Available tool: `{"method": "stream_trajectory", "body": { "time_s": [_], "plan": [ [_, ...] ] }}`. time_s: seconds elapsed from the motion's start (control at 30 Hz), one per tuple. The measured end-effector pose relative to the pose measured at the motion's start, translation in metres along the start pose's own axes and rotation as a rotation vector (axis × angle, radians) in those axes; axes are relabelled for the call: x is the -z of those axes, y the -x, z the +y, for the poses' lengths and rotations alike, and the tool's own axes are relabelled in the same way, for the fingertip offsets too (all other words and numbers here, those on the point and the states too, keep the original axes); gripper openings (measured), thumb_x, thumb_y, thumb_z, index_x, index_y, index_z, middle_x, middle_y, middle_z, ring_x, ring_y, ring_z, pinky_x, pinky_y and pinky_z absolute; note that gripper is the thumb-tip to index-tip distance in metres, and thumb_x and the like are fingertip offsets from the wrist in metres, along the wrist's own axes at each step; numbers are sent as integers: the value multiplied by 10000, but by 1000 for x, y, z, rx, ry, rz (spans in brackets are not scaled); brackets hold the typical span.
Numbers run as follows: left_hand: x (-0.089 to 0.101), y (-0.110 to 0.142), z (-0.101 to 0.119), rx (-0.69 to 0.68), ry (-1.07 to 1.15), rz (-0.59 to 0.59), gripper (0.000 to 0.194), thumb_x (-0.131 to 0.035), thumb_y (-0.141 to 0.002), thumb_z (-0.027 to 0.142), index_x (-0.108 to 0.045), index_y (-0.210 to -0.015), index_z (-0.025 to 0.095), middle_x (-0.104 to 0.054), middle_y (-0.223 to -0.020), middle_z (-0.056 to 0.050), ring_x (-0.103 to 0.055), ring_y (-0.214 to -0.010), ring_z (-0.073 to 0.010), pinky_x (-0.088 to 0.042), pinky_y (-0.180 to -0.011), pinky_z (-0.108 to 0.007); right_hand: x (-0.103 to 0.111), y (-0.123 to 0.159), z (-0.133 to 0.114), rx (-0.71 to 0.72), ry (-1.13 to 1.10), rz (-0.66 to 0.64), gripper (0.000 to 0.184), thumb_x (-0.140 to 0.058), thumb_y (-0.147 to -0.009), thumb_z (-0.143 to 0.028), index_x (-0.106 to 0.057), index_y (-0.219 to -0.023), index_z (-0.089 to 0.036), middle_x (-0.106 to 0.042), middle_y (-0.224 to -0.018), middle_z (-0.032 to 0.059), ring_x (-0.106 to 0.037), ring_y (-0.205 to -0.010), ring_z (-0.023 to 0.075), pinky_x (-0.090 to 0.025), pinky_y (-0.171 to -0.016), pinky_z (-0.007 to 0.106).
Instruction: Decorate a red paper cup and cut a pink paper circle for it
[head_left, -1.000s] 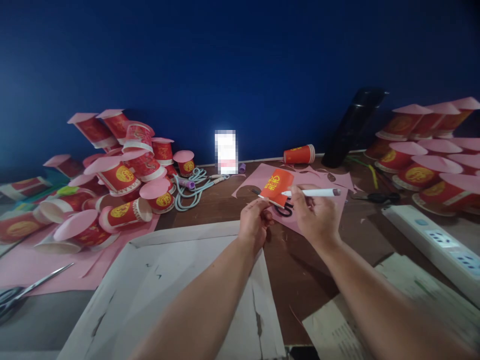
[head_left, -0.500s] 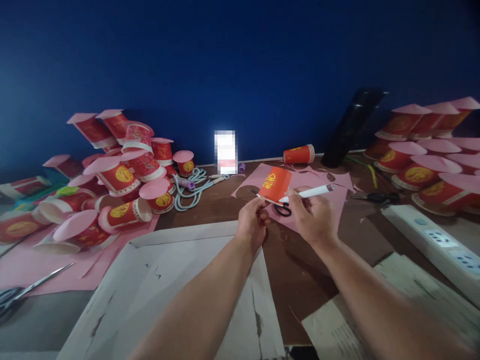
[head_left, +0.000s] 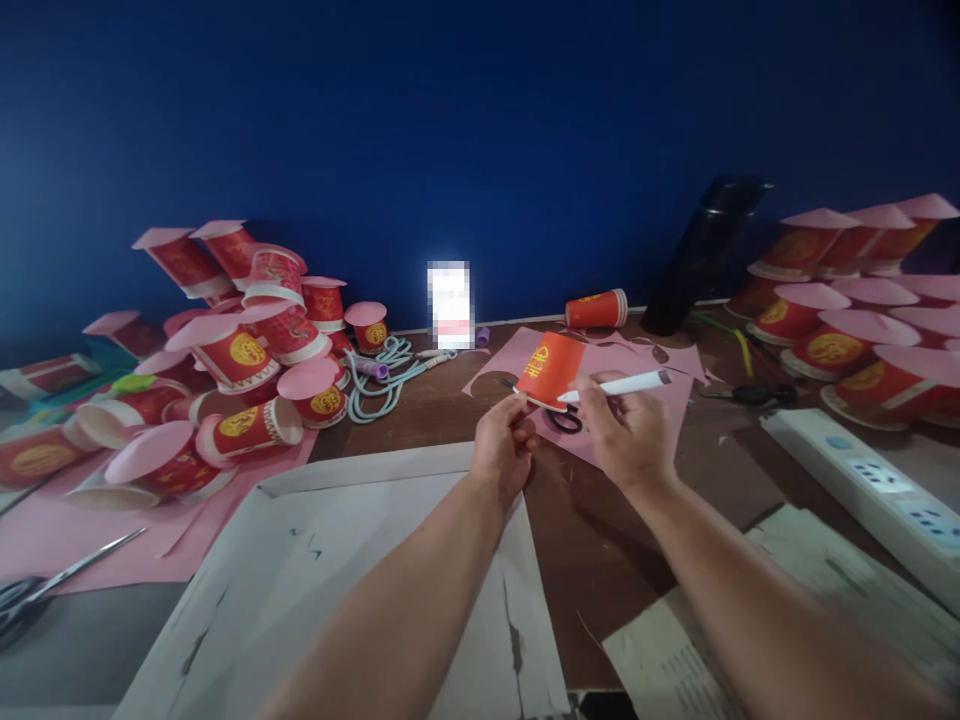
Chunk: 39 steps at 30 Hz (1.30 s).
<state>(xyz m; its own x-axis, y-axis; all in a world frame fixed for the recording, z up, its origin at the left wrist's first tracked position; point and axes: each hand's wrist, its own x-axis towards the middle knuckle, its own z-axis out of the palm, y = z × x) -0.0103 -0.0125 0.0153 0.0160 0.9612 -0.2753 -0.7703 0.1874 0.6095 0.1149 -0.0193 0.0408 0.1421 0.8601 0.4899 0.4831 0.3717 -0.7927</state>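
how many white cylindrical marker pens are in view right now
1: the white marker pen in the right hand, beside the red paper cup held by the left hand. Others may be hidden.

Cup (head_left: 553, 372), centre of the frame: orange-red, yellow characters, pale rim
Marker (head_left: 630, 384), just right of centre: white, darker end
Paper sheet (head_left: 502, 353), right of centre: pink
Heaped cups (head_left: 247, 352), left: mostly red, round yellow emblems, pink discs (head_left: 150, 452)
Stacked cups (head_left: 832, 352), right: red, yellow emblems, pink discs
Board (head_left: 255, 600), lower left: off-white, dark marks
Cord (head_left: 363, 409), left of centre: pale blue
Flask (head_left: 697, 260), upper right: black
Wall (head_left: 480, 120), top: deep blue
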Motion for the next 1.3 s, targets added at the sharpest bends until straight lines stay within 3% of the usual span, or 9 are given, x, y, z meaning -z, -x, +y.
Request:
{"method": "stream_trajectory", "body": {
  "time_s": [0.17,0.27,0.47,0.6,0.73,0.97,1.07,1.17,1.3],
  "plan": [
    [-3,2,2,13,27,7,135,-638,-712,172,-507,-714,140,-460,-620,55,-238,-401,5,-214,-372,-147,-2,-9,13,-55,-245,204,306,-527,-884,-434,-601,-1057,-192,-663,-815,26,-613,-626,122,-507,-567,251],
    [-5,4,3,53,59,3,132,-639,-719,161,-509,-710,140,-458,-614,53,-254,-399,7,-227,-372,-143,-8,-14,25,-195,-347,207,437,-627,-800,-488,-551,-1154,-241,-645,-1075,63,-656,-817,169,-558,-650,310],
    [-6,7,-2,129,112,-81,170,-697,-699,159,-530,-718,140,-479,-616,53,-291,-396,13,-267,-365,-121,-17,-13,28,-449,-592,-64,454,-743,-675,-520,-610,-958,-191,-670,-805,20,-645,-656,164,-552,-592,312],
    [-7,12,-11,43,-19,-138,197,-751,-689,239,-612,-776,131,-562,-653,20,-511,-523,-43,-481,-544,-172,-17,-12,26,-479,-574,7,463,-750,-659,-532,-614,-941,-190,-682,-785,10,-641,-654,152,-544,-596,293],
    [-8,13,-18,14,-103,-163,203,-776,-662,244,-655,-748,106,-613,-649,-16,-581,-591,-68,-498,-618,-176,-17,-13,32,-414,-474,-33,451,-733,-679,-535,-629,-912,-163,-674,-772,26,-645,-690,168,-542,-611,293],
    [-2,2,-16,-101,-4,-47,130,-737,-674,192,-654,-722,105,-643,-659,-27,-616,-623,-87,-512,-651,-200,-6,-18,29,-78,-321,250,371,-536,-870,-473,-576,-1121,-202,-684,-919,53,-659,-746,157,-555,-681,322],
    [-2,1,-16,-93,8,-19,93,-717,-677,160,-650,-696,98,-653,-658,-43,-630,-643,-97,-524,-680,-213,-1,-11,17,23,-215,131,327,-488,-911,-438,-626,-1063,-184,-674,-784,39,-630,-648,145,-542,-638,303],
    [-4,2,-15,-103,27,-5,102,-733,-652,140,-644,-680,101,-648,-652,-36,-637,-653,-102,-526,-687,-216,0,-1,8,150,-85,10,275,-517,-902,-401,-659,-1022,-198,-697,-935,76,-657,-756,176,-547,-699,322],
    [-4,3,-16,-133,36,-31,111,-744,-643,139,-642,-667,101,-626,-636,-11,-623,-642,-81,-515,-686,-196,-3,7,7,200,5,3,233,-540,-892,-354,-669,-1015,-204,-714,-938,80,-683,-803,200,-555,-722,336]
  ]
}}
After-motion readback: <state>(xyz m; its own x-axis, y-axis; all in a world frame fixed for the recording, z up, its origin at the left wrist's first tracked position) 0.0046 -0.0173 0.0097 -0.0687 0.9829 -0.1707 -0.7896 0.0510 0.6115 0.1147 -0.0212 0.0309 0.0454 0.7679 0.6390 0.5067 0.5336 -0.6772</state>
